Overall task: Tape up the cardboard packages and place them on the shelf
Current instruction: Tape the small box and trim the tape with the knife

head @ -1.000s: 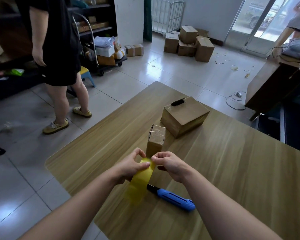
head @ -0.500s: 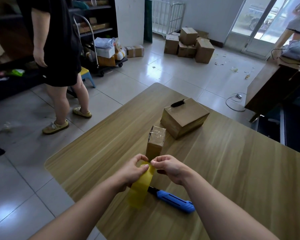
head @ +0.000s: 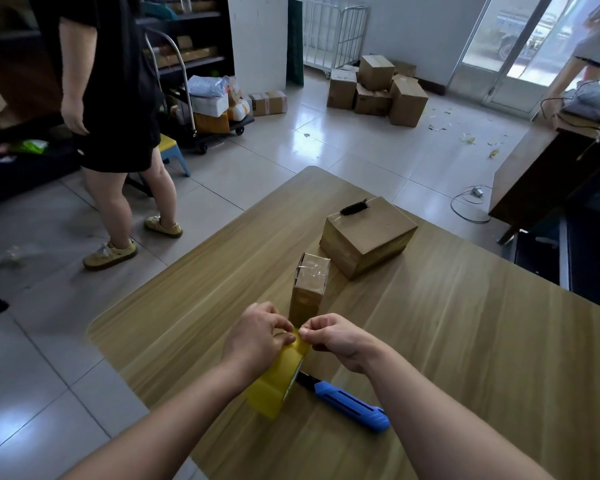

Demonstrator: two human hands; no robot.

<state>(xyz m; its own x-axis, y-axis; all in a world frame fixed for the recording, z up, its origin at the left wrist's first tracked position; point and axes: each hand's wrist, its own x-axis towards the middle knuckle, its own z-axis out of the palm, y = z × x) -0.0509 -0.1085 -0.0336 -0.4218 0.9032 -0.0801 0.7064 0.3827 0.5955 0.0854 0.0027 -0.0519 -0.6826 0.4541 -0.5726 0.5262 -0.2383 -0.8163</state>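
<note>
Low centre, the left hand holds the yellow tape roll over the bench, the right hand pinches its free edge: both grips clamped on tape. The small cardboard package just behind looks light, tippy; steady its sides

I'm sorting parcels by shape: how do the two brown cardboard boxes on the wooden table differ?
The small narrow brown cardboard box stands upright on end; the larger brown cardboard box lies flat and broad. The larger box carries a slim black object on its top; the small box's top shows only shiny clear tape. The small box is nearer the camera, the larger one beyond it. Both are brown cardboard and rest on the wooden table.
</note>
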